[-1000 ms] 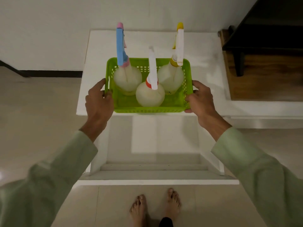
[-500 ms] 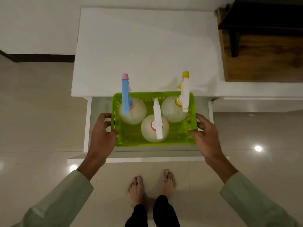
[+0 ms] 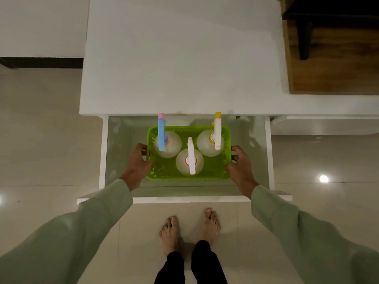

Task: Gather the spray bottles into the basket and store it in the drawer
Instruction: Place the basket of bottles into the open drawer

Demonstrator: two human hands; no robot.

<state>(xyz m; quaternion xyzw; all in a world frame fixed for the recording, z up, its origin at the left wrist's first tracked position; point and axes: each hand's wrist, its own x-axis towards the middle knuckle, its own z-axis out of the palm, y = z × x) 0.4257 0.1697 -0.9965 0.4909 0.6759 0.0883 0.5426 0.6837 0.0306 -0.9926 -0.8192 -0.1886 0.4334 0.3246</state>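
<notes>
The green basket [image 3: 188, 174] has now come down from the counter [image 3: 184, 58] into the open drawer [image 3: 269, 152]; both hands, left hand [image 3: 137, 160] and right hand [image 3: 240, 163], still clasp its sides, so only closing is left.

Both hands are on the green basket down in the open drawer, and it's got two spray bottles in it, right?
Not quite: the head view shows three spray bottles in the green basket, blue-topped, white-topped and yellow-topped. The rest holds: the left hand and right hand grip its two ends, down in the open drawer.
</notes>
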